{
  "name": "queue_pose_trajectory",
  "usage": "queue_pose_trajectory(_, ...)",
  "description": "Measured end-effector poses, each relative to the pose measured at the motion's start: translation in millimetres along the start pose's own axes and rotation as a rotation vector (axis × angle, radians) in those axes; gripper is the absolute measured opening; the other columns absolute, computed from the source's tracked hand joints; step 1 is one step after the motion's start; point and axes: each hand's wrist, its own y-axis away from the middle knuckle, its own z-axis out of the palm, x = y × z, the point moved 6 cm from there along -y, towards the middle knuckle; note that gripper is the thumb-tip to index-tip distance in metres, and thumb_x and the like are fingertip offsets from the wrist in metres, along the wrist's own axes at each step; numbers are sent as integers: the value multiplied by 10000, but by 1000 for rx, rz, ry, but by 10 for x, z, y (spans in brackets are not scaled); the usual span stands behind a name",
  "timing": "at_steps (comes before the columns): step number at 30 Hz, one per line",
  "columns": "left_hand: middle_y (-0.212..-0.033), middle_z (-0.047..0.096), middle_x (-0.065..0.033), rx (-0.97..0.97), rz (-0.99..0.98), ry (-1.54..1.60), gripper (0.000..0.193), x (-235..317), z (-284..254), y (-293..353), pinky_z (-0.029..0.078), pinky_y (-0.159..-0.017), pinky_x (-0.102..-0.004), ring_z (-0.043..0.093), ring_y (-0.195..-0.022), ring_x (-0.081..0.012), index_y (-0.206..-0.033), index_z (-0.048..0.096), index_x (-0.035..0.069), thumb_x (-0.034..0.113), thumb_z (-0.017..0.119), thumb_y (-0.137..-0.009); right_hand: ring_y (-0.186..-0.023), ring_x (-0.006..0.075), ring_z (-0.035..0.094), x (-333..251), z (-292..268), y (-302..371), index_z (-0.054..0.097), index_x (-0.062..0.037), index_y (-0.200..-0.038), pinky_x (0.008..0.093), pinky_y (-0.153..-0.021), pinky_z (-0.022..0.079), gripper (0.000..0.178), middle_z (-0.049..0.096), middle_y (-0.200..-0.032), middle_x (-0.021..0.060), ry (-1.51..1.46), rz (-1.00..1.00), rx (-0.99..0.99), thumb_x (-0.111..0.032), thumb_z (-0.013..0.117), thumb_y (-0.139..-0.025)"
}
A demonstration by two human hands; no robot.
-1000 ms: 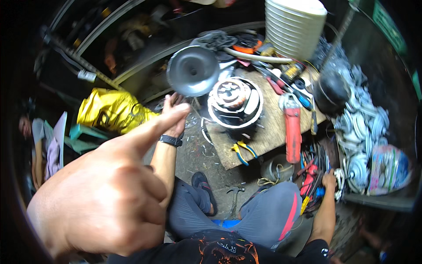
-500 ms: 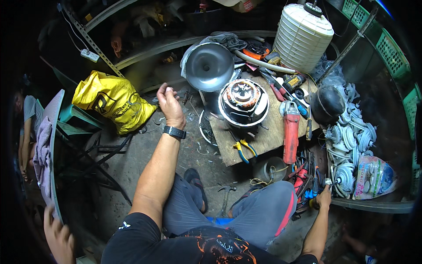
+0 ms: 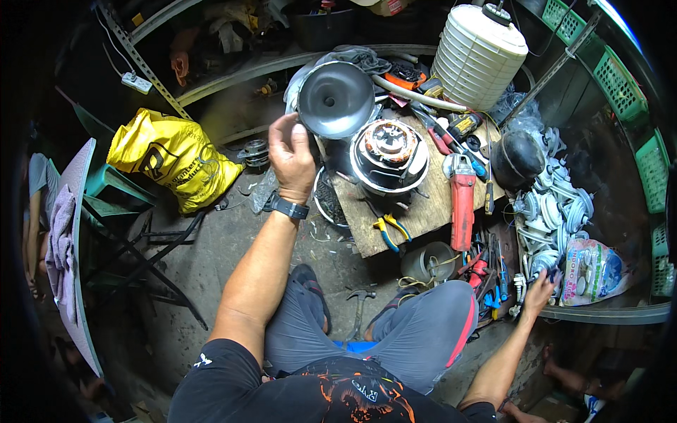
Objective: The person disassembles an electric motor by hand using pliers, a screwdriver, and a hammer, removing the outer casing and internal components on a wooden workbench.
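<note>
My left hand (image 3: 293,161) is raised beside the grey metal bowl-shaped cover (image 3: 331,116), its fingers bent, the thumb apart, nothing in it. At the right edge of the bench my right hand (image 3: 540,292) is among a heap of pale plastic discs (image 3: 553,211), by a printed plastic bag (image 3: 591,271). Its fingers are closed near a small dark thing, which is too small to name. Between my hands a round motor (image 3: 390,141), with copper windings in a black and white housing, sits on a wooden board (image 3: 367,236).
Pliers (image 3: 392,233) with yellow and blue handles and a red angle grinder (image 3: 462,204) lie at the board's front. A white ribbed tank (image 3: 479,56) stands behind. Left are a yellow sack (image 3: 173,158) and a folding chair. A hammer (image 3: 360,307) lies between my feet.
My right hand has moved right, from the tools to the heap of plastic discs. My left hand has shifted right and slightly down, toward the bowl-shaped cover. A round metal part beside the sack now shows.
</note>
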Motion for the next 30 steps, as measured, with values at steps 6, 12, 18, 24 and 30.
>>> queue_pose_trajectory(6,-931,642,-29,-222,61,-184,198,133,273,271,524,-775,-290,618,-841,-116,-1111,647,38,119,736,-955,-931,299,694,-2634,1173,569,544,-26,-1393,424,-834,549,383,702,-1046,178,-206,-266,-473,-195,582,-1052)
queue_pose_trajectory(12,-876,686,-70,-522,0,-346,205,141,640,612,534,-717,-304,662,-779,-144,-982,686,23,184,797,-925,-957,469,653,-3558,1860,920,588,-8,-1311,539,-769,539,342,649,-1041,243,-86,-657,-503,-182,622,-1019)
queue_pose_trajectory(18,-851,694,-61,-565,-114,-353,235,72,724,700,539,-691,-297,655,-739,-134,-984,695,25,224,805,-925,-939,496,639,-3755,2145,806,563,3,-1220,552,-794,509,250,648,-1032,259,-232,-670,-440,-72,621,-988)
queue_pose_trajectory(24,-788,656,-20,-526,-160,-431,246,-15,696,696,506,-637,-277,579,-668,-90,-908,696,33,231,840,-896,-980,498,651,-3717,2296,827,563,-1,-1303,550,-830,527,324,663,-1088,273,-319,-685,-459,-76,612,-991)
queue_pose_trajectory(30,-719,635,19,-483,-266,-471,267,-149,622,664,476,-616,-260,536,-656,-50,-877,691,37,236,869,-879,-847,449,678,-3686,2259,1008,574,-40,-1228,534,-682,553,271,633,-1024,198,-228,-726,-404,-112,650,-978)
